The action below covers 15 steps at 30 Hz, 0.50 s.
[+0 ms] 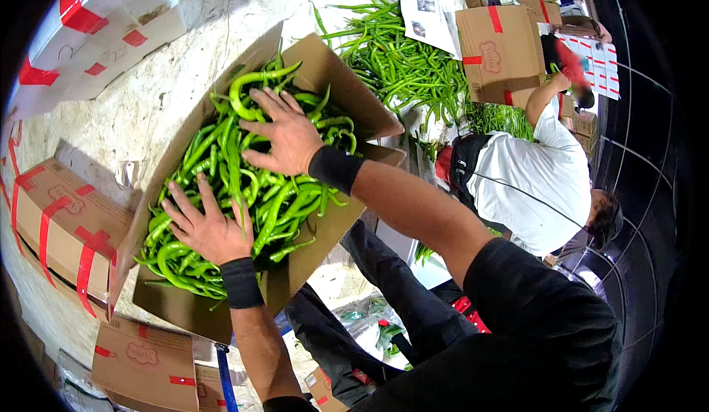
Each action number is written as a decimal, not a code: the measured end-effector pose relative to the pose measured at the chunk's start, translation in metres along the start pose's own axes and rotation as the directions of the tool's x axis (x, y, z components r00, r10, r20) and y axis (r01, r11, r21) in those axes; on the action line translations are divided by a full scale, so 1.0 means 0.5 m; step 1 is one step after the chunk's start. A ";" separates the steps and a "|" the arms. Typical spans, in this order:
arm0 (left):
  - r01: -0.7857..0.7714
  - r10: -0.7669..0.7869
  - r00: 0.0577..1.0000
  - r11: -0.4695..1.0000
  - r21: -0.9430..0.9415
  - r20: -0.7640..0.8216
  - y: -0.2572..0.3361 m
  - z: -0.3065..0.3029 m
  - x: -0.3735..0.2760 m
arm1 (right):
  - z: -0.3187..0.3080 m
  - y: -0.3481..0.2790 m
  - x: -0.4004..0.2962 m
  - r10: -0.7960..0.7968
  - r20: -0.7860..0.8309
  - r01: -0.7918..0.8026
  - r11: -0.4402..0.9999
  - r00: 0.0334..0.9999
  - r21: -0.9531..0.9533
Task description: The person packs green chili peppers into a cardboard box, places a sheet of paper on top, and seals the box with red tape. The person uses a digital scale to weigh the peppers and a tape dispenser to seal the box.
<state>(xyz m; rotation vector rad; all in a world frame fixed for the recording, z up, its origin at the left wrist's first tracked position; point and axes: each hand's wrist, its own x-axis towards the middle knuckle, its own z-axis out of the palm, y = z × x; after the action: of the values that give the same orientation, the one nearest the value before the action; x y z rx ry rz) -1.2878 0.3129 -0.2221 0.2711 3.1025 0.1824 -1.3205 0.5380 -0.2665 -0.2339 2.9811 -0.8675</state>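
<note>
Before me stands a cardboard box (327,88) with its flaps spread outward, heaped with long green chili peppers (279,204). My left hand (213,223) lies palm down on the heap at the near left side, fingers apart. Farther up, my right hand (288,135) also presses flat on the peppers with its fingers spread. Neither hand is closed around a pepper. One long curved pepper (237,93) lies just past the right fingertips. Black bands wrap both wrists. The peppers hide the bottom of the box.
Loose green peppers (410,68) are piled on the floor beyond the box, partly under a printed sheet (426,15). Taped cartons (66,229) and a white foam box (111,29) stand left. A person in a white shirt (526,185) bends at right, near another carton (498,52).
</note>
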 end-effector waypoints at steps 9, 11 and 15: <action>0.077 -0.086 0.991 0.994 -0.083 -0.103 0.046 0.076 -0.218 | -0.048 -0.021 -0.134 -0.006 0.117 0.008 1.000 0.993 -0.016; 0.083 -0.085 0.996 0.995 -0.051 -0.032 0.035 0.066 -0.139 | -0.030 -0.019 -0.096 0.026 0.077 -0.023 0.999 0.997 -0.029; 0.092 -0.090 0.995 0.995 -0.030 0.048 -0.001 0.013 0.013 | -0.017 -0.019 0.032 0.053 0.041 -0.054 0.998 0.998 0.020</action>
<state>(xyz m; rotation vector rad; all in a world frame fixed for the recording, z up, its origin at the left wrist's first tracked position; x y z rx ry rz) -1.2939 0.3145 -0.2288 0.1306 3.0544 0.2201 -1.3355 0.5321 -0.2542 -0.1682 2.9250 -0.8777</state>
